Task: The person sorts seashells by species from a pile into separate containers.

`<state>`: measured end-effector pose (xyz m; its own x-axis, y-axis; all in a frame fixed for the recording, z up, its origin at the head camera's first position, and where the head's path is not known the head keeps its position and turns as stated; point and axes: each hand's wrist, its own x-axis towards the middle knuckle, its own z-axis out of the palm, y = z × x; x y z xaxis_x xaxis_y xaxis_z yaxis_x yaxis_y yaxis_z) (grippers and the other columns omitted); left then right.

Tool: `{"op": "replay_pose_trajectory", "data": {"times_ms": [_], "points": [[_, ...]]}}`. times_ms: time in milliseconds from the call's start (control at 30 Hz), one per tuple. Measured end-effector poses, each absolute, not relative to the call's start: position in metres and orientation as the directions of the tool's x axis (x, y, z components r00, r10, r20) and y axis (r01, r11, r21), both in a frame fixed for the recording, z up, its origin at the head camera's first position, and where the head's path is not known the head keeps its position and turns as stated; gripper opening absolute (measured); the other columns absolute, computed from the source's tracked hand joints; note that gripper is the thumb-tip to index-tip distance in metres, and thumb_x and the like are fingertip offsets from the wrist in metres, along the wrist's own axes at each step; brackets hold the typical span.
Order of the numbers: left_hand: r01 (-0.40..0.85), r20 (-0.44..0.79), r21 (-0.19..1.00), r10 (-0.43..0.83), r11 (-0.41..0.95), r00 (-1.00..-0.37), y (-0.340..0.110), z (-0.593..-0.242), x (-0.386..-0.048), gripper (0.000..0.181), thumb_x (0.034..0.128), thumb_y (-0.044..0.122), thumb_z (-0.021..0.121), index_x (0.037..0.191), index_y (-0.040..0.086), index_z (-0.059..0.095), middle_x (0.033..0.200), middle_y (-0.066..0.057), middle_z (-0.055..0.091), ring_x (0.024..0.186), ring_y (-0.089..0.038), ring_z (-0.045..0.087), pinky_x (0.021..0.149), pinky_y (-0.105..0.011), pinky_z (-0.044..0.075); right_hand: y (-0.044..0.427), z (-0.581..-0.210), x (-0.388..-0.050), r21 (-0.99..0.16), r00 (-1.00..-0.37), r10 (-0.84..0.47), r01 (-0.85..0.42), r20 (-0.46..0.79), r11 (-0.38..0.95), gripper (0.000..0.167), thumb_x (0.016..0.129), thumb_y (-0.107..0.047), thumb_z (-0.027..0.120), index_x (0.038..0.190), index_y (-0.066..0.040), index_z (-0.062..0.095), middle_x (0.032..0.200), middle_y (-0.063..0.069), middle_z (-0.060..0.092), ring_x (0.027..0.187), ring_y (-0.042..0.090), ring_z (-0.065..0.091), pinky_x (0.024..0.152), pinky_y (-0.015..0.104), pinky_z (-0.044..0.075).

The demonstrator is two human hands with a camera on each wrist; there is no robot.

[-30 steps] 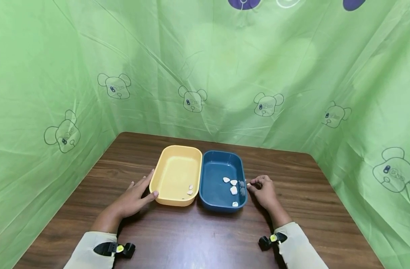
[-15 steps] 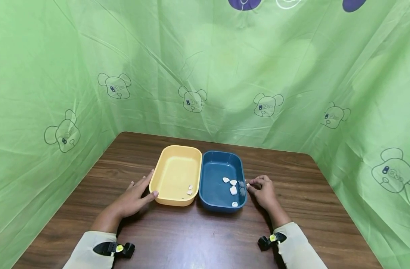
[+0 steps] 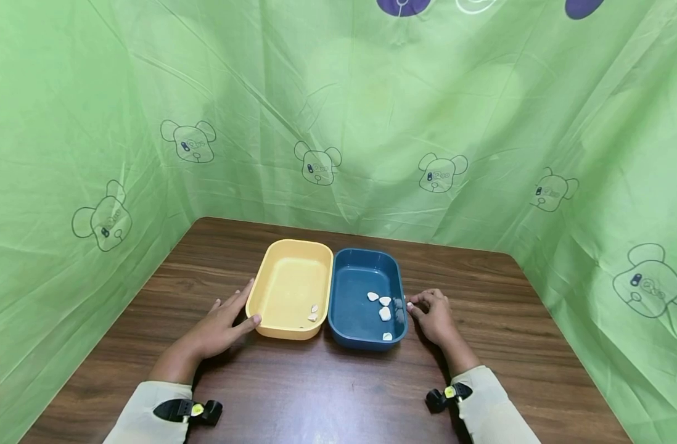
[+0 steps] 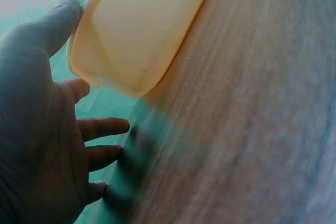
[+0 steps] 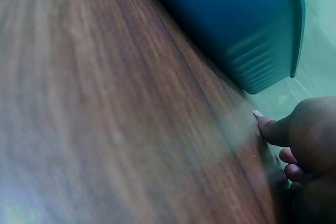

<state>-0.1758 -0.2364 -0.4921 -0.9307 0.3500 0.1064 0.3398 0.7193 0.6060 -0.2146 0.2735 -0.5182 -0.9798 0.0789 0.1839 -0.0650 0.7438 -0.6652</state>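
Observation:
In the head view, my left hand (image 3: 219,328) rests against the left side of a yellow tray (image 3: 253,302), with its thumb at the front corner. The left wrist view shows the fingers spread beside the yellow tray (image 4: 131,40). Two small white pebbles (image 3: 313,317) lie in that tray's near right corner. Several larger white pebbles (image 3: 385,314) sit in the blue tray (image 3: 366,345). Just right of the blue tray, my right hand (image 3: 437,317) pinches what looks like a small white pebble (image 5: 257,114) at its thumb tip; the fingers partly hide it.
Both trays stand side by side on a brown wooden table (image 3: 327,394). A green curtain (image 3: 372,203) with bear outlines surrounds the table's back and sides. Black wrist cameras are strapped over the light sleeves (image 3: 496,401).
The right fingers and thumb shift very slightly around the white piece. The left hand, both trays and the pebbles in them keep their places.

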Motion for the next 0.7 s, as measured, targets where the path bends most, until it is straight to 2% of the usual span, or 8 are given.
{"op": "replay_pose_trajectory", "data": {"times_ms": [300,533,700], "points": [[0.331,0.104,0.619,0.344,0.712,-0.933,-0.237,-0.4924,-0.1763,0.085,0.1104,0.048,0.059,0.176,0.011,0.019,0.18,-0.02,0.029,0.163,-0.055,0.03,0.122,-0.088,0.012,0.2708,-0.5187,-0.2146,-0.635,-0.98,0.078,-0.057,0.183,0.771,0.008,0.102,-0.011,0.075,0.104,-0.003,0.072,0.131,0.02,0.062,0.131,0.045,0.051,0.104,0.062,0.037],[0.339,0.106,0.607,0.35,0.719,-0.931,-0.2374,-0.493,-0.1765,0.085,0.1105,0.049,0.058,0.176,0.012,0.018,0.18,-0.02,0.029,0.163,-0.054,0.03,0.122,-0.088,0.013,0.2704,-0.5183,-0.2142,-0.653,-0.979,0.096,-0.045,0.179,0.756,0.009,0.104,-0.009,0.072,0.107,0.0,0.072,0.134,0.023,0.061,0.134,0.046,0.05,0.109,0.063,0.036],[0.339,0.106,0.607,0.349,0.718,-0.931,-0.2373,-0.4927,-0.1765,0.085,0.1104,0.049,0.058,0.176,0.011,0.019,0.18,-0.02,0.029,0.163,-0.054,0.03,0.123,-0.088,0.013,0.2709,-0.5195,-0.2147,-0.688,-0.975,0.121,-0.041,0.186,0.725,0.006,0.103,-0.005,0.071,0.103,0.001,0.073,0.133,0.023,0.062,0.134,0.044,0.05,0.113,0.06,0.038]]}}
